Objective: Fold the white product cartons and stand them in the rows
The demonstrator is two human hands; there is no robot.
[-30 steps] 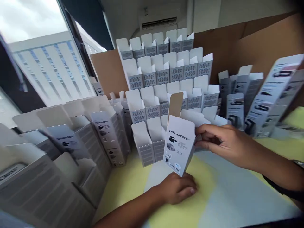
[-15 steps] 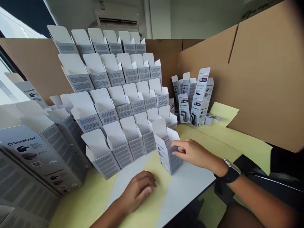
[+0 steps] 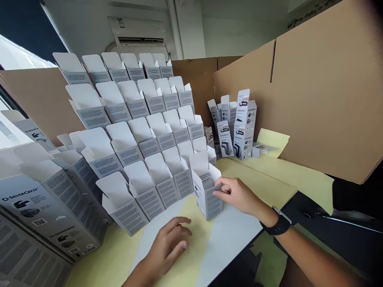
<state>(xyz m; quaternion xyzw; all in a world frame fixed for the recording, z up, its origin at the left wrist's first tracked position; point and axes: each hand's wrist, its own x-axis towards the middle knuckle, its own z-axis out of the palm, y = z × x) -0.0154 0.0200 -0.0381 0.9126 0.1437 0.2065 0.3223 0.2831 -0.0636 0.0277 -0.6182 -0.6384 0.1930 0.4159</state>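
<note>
A small grey-and-white carton with its top flap open stands upright on the table, at the right end of the front row of like cartons. My right hand, with a black watch on its wrist, has its fingers pinched on the carton's right side. My left hand lies palm down on the white and yellow table surface in front of the row, fingers loosely spread, holding nothing.
Tiered rows of open-flapped cartons rise behind toward a brown cardboard wall. More cartons lean at the left. A small cluster of upright cartons stands at the back right on yellow paper. The table's edge runs close on the right.
One second ago both hands held the carton up in front of the rows. It now stands on the table at the row's end, the left hand has let go, and the view swung right.
</note>
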